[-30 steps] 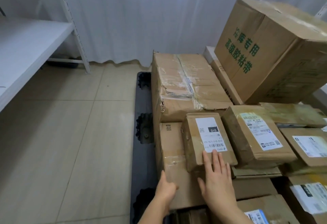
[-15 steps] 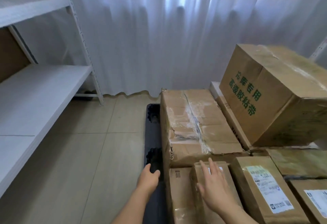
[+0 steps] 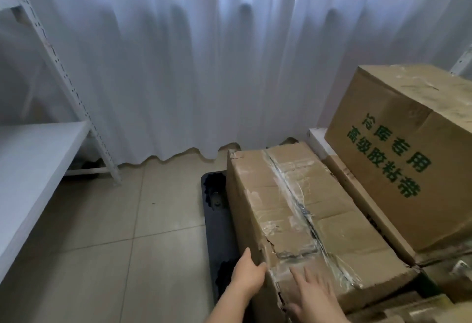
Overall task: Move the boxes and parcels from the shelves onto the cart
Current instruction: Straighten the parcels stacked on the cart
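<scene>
Beige floor tiles (image 3: 102,220) carry a black cart (image 3: 217,223) stacked with cartons. Nearest on it, the taped box (image 3: 301,210) has the left hand (image 3: 249,275) against its side and the right hand (image 3: 315,297) flat on top, fingers spread. Behind that box sits the green-lettered box (image 3: 408,154), with white curtains (image 3: 204,54) beyond.

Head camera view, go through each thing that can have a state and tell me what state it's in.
Long taped brown cardboard box: closed, near corner torn, lying on the cart.
Big brown cardboard box with green print: closed, tilted, stacked on others.
Black cart: loaded.
White metal shelf: bare where visible.
Left hand: on the box's corner.
Right hand: flat on top.
</scene>
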